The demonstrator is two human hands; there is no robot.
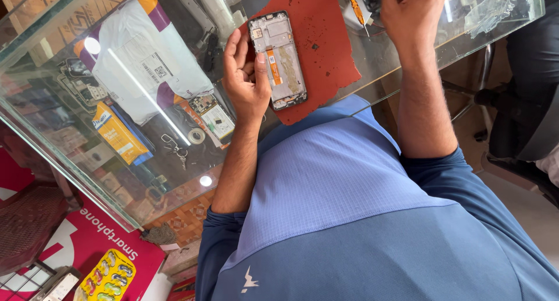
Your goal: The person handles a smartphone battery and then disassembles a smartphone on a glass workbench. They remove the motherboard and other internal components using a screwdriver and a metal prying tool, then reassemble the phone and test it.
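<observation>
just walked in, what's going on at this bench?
A person in a blue shirt sits at a glass-topped counter. The left hand rests against the edge of an opened black smartphone with its back removed, showing an orange flex strip and inner frame. The phone lies on a rust-red work mat. The right hand is raised near the counter's far edge, its grip unclear. An orange-handled screwdriver lies beside it. White packaging and small parts show under the glass.

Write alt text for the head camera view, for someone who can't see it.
A person's left hand steadies an opened phone lying on a red mat on a glass table. The right hand is raised near an orange-handled screwdriver.
</observation>
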